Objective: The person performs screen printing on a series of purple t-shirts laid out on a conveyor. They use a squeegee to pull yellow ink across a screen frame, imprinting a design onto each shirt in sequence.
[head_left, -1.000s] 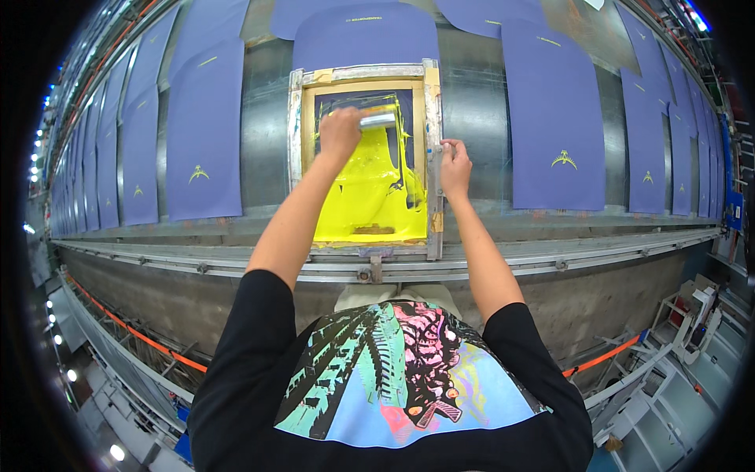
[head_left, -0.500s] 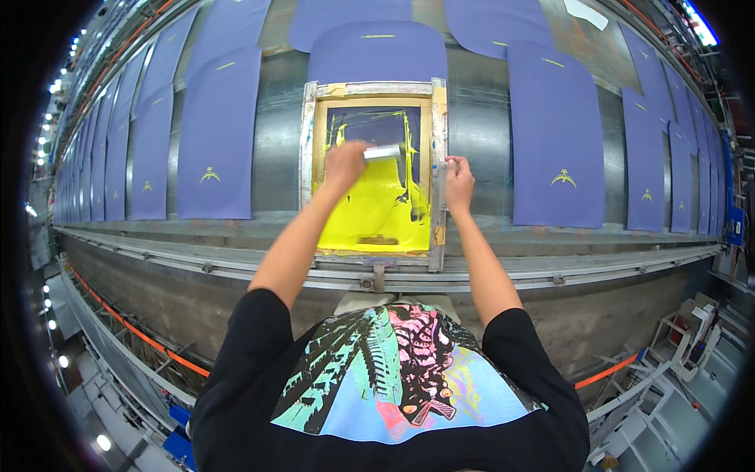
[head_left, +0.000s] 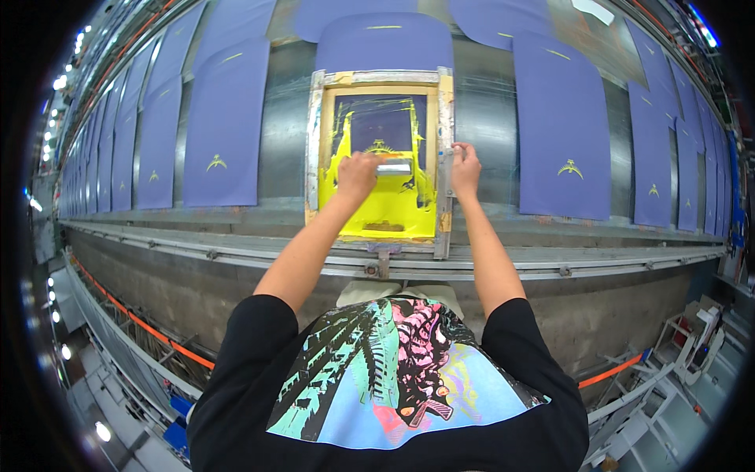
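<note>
A screen printing frame (head_left: 447,110) lies over a purple panel (head_left: 385,46) in front of me. Bright yellow ink (head_left: 385,208) covers the near half of its mesh and runs up both sides. Closed around a squeegee (head_left: 395,167), my left hand (head_left: 358,176) is over the middle of the mesh, at the far edge of the thick ink. Beyond the blade, a small yellow emblem shows on the dark mesh area. My right hand (head_left: 465,170) pinches the frame's right rail, fingers curled at its outer edge. The squeegee's grip is mostly hidden by my left hand.
Purple panels with small yellow emblems lie left (head_left: 224,130) and right (head_left: 562,130) on the long metal table (head_left: 484,141). A metal rail (head_left: 598,266) runs along its near edge. A white sheet (head_left: 594,11) lies at the far right.
My left hand has drawn the squeegee toward me, baring the emblem on the mesh. My right hand stays at the frame's right rail. The whole view has shifted slightly.
</note>
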Tool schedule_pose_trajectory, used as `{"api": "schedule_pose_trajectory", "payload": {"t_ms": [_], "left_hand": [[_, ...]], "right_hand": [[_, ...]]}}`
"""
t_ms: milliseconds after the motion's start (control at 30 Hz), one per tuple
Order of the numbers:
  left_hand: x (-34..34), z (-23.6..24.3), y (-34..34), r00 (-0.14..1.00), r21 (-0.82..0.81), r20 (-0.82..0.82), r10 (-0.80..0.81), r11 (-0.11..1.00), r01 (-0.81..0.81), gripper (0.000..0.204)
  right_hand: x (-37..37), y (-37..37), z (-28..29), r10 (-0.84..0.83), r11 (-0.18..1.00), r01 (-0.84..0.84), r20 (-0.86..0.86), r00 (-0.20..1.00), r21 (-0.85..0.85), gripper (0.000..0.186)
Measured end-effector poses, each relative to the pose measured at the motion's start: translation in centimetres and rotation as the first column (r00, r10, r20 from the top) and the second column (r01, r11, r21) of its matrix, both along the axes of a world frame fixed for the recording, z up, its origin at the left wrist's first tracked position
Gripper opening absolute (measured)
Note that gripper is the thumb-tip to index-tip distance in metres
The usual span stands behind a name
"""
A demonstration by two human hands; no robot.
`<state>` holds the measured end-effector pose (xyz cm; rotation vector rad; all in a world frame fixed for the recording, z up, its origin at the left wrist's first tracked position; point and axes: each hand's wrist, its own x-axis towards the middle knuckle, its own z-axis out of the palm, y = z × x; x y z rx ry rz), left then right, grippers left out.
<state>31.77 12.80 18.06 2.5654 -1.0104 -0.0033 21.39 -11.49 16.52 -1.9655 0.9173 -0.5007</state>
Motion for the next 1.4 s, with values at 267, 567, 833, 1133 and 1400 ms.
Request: {"api": "schedule_pose_trajectory", "payload": {"t_ms": [267,567,833,1133,1400], "left_hand": [[-17.9,0.5,6.0,0.988,-0.132,-0.042,-0.147,0.981,0.141,0.041],[-23.8,-3.0,3.6,0.992,-0.190,-0.099,-0.075,0.980,0.055,0.045],[-20.9,-2.3,8.0,0.982,-0.204,-0.186,-0.045,0.979,0.006,0.040],[-15.1,-3.4,8.2,0.844,0.105,-0.520,-0.129,0.971,0.213,0.027],[-5.3,-6.6,5.5,0.305,0.023,-0.919,-0.249,0.740,0.672,0.042]], "right_hand": [[-10.2,-2.4,-3.7,0.036,0.995,-0.040,0.040,0.999,0.091,0.023],[-14.4,-1.9,-4.1,-0.076,0.997,0.077,0.047,0.996,-0.019,0.020],[-12.7,4.0,-4.6,-0.014,0.998,0.007,0.129,0.992,0.055,0.019],[-12.0,5.0,-4.1,-0.050,0.999,0.049,0.046,0.998,0.018,0.019],[-12.7,6.0,-5.5,-0.112,0.993,0.112,-0.008,0.994,-0.034,0.019]]}}
